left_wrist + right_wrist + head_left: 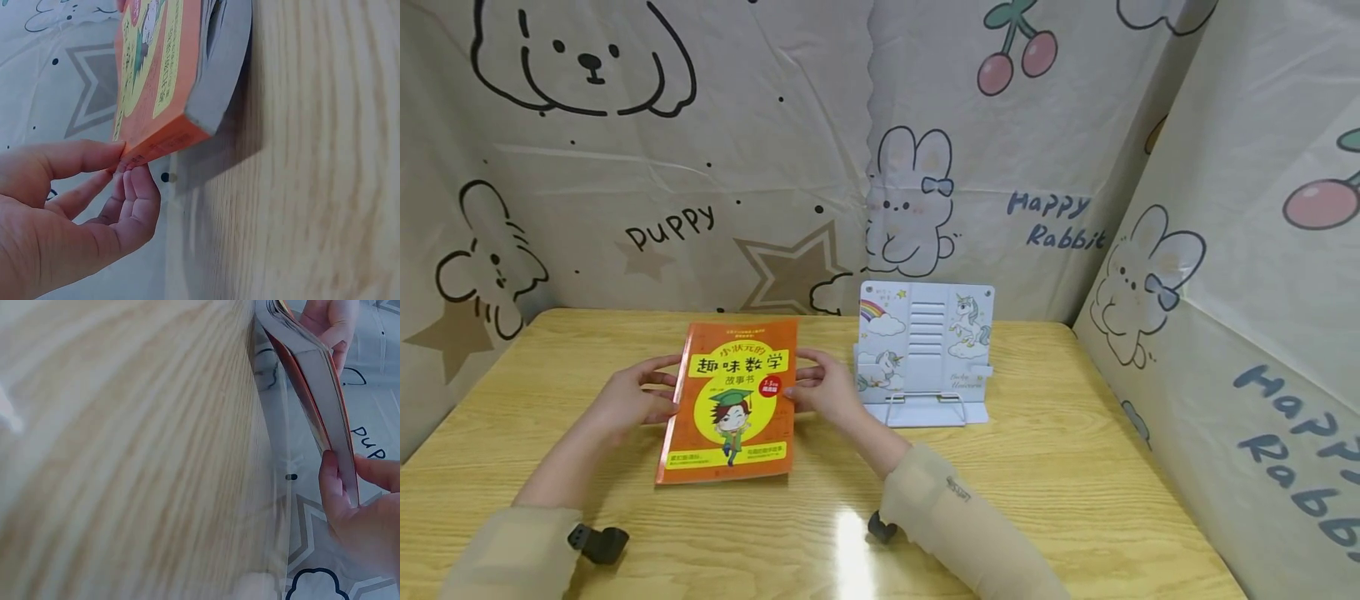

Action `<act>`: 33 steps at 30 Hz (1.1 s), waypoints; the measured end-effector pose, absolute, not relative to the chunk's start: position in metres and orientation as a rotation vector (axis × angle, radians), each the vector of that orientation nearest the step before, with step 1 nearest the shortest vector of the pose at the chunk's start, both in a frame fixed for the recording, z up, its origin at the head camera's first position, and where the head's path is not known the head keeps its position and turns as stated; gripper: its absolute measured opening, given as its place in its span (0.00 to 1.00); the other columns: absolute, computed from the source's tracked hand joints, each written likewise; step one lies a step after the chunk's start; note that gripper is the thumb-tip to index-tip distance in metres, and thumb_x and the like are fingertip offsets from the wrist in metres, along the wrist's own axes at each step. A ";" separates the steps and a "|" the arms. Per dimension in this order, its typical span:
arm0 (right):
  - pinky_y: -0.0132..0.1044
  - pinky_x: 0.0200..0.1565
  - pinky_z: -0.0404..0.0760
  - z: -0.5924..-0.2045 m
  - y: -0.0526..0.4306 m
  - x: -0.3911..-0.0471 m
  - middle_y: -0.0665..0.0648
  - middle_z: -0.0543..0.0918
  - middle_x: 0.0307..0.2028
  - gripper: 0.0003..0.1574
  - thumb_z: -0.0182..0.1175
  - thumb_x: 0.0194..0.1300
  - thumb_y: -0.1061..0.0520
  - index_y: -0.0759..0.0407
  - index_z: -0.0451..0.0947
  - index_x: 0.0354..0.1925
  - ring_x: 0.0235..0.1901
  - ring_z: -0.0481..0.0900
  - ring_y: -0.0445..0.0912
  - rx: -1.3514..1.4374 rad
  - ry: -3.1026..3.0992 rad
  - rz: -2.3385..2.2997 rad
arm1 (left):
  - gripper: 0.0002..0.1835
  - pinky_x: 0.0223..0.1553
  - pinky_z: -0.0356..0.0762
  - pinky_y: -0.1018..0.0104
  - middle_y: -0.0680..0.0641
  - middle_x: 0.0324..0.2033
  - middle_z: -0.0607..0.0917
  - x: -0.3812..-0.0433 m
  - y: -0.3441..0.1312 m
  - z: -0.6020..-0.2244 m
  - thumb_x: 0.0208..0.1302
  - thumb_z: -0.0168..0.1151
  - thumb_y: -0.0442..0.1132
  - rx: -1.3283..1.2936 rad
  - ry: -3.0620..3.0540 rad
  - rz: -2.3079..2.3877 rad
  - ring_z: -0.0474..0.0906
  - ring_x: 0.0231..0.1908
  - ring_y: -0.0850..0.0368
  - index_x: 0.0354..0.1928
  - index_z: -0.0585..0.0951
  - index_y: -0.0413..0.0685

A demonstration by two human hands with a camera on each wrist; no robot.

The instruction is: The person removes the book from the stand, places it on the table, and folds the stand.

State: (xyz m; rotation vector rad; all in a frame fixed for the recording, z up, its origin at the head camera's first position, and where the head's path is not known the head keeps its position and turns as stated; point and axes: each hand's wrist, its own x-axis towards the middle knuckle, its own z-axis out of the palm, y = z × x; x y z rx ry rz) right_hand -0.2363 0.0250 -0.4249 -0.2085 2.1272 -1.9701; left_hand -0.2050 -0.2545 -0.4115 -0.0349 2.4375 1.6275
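Note:
An orange paperback book (730,454) with a cartoon figure in a green graduation cap faces up between both hands. My left hand (631,398) holds its spine side, thumb on the cover edge and other fingertips at the spine in the left wrist view. On the opposite side, my right hand (833,390) pinches the page edge; in the right wrist view its thumb and a finger (332,481) lie on opposite faces. The book tilts above the table, casting a shadow in the left wrist view. Just right of my right hand stands a white unicorn-print book stand (927,342).
The wooden table (1037,475) runs back to a cloth backdrop (775,150) printed with rabbits, a puppy and stars. More printed cloth (1247,275) hangs on the right. The stand has a wire rest (927,410) at its front.

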 end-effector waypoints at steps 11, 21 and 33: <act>0.41 0.36 0.85 -0.424 0.019 -0.243 0.60 0.81 0.43 0.41 0.62 0.53 0.75 0.55 0.67 0.64 0.36 0.83 0.47 -0.151 2.035 -1.919 | 0.42 0.39 0.82 0.65 0.30 0.57 0.64 -0.214 -0.266 -0.417 0.57 0.61 0.29 -0.045 2.436 1.556 0.75 0.40 0.52 0.72 0.52 0.41; 0.42 0.37 0.85 -0.428 0.012 -0.248 0.59 0.80 0.43 0.43 0.62 0.53 0.76 0.55 0.66 0.65 0.38 0.82 0.46 -0.095 2.056 -1.849 | 0.42 0.37 0.82 0.65 0.29 0.57 0.65 -0.223 -0.272 -0.422 0.55 0.61 0.27 -0.028 2.421 1.522 0.76 0.38 0.55 0.71 0.54 0.38; 0.42 0.37 0.85 -0.435 0.006 -0.251 0.59 0.80 0.42 0.41 0.61 0.54 0.76 0.58 0.66 0.64 0.39 0.82 0.49 -0.041 1.981 -1.866 | 0.41 0.40 0.82 0.64 0.29 0.56 0.66 -0.230 -0.280 -0.426 0.56 0.61 0.26 -0.046 2.347 1.509 0.75 0.39 0.55 0.70 0.53 0.32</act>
